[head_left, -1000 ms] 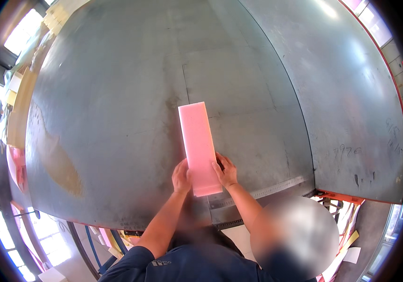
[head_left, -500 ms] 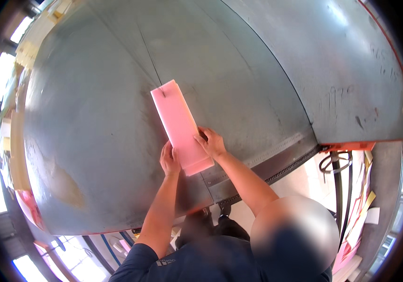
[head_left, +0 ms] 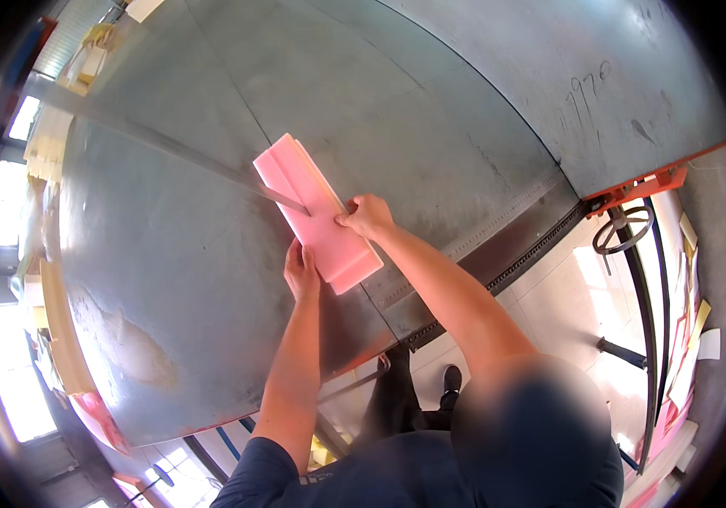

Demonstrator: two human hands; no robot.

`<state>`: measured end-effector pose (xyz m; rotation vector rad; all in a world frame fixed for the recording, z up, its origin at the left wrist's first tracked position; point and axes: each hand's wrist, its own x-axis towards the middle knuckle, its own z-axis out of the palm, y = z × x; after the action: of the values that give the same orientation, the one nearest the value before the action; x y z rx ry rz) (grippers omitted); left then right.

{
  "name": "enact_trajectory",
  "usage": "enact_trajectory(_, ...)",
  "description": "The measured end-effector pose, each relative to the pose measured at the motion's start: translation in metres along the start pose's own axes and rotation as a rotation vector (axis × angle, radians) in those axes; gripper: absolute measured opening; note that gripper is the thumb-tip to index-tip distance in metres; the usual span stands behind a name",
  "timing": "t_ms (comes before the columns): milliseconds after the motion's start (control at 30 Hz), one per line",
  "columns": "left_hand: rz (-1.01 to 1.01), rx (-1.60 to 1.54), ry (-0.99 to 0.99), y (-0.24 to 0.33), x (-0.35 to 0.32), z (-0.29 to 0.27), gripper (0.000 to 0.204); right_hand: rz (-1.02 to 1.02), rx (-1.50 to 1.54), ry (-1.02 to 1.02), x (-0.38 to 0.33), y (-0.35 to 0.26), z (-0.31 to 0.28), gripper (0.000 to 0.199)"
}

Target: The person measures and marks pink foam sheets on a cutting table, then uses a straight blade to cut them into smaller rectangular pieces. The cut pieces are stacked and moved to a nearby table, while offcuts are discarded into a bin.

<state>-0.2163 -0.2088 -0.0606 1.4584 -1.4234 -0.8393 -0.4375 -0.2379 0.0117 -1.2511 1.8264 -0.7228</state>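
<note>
A long pink foam block (head_left: 329,237), which looks layered, lies on a large grey metal table. A thin strip-like blade (head_left: 202,165) comes down from the upper left and enters the foam near its middle. From there a cut line runs to the foam's far end. My left hand (head_left: 301,271) grips the block's near left side, fingers along the edge. On the right side my right hand (head_left: 367,218) holds it, thumb on top and close to the blade. The undersides of my fingers are hidden.
The grey metal table (head_left: 168,279) has a seam running beyond the foam. Its toothed edge strip (head_left: 498,279) faces me. A handwheel (head_left: 623,230) stands below at the right. Foam sheets (head_left: 54,144) are piled along the left. A second metal surface (head_left: 583,93) adjoins at the right.
The foam has moved away from me, so the blade now sits near its middle instead of near its far end. My right hand has shifted with it; the view has turned slightly.
</note>
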Motion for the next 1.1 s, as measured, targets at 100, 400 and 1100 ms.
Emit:
enact_trajectory(100,-0.060,-0.124,-0.050,-0.007,0.003,-0.004,0.039,0.089,-0.009,-0.058,-0.004,-0.008,-0.004,0.057)
enact_trajectory(400,-0.385,-0.257,-0.150,0.031,0.016,-0.019,0.035,0.145,-0.150,-0.167,-0.010,-0.023,-0.014,0.049)
enact_trajectory(1100,-0.510,-0.285,-0.074,-0.049,-0.029,-0.174,0.023,0.277,-0.071,0.056,-0.135,0.117,-0.160,0.029)
